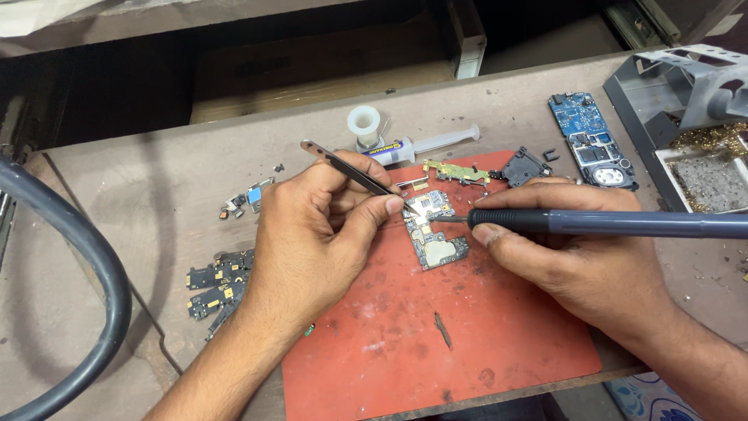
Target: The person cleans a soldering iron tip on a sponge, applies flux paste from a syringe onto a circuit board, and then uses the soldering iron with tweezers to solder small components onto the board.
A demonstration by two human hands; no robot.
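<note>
My left hand [312,234] pinches metal tweezers [343,165], whose tips rest on a small phone circuit board [436,230] lying on a red work mat [436,335]. My right hand [569,249] grips a dark blue soldering iron [623,224] like a pen. Its tip touches the same spot on the board, right beside the tweezer tips.
A flux syringe [425,146] and a white solder spool [364,125] lie behind the mat. A blue circuit board [592,140] sits at the right, next to a grey iron stand [686,117]. Dark board pieces [218,284] lie at the left. A thick grey cable [93,265] curves at far left.
</note>
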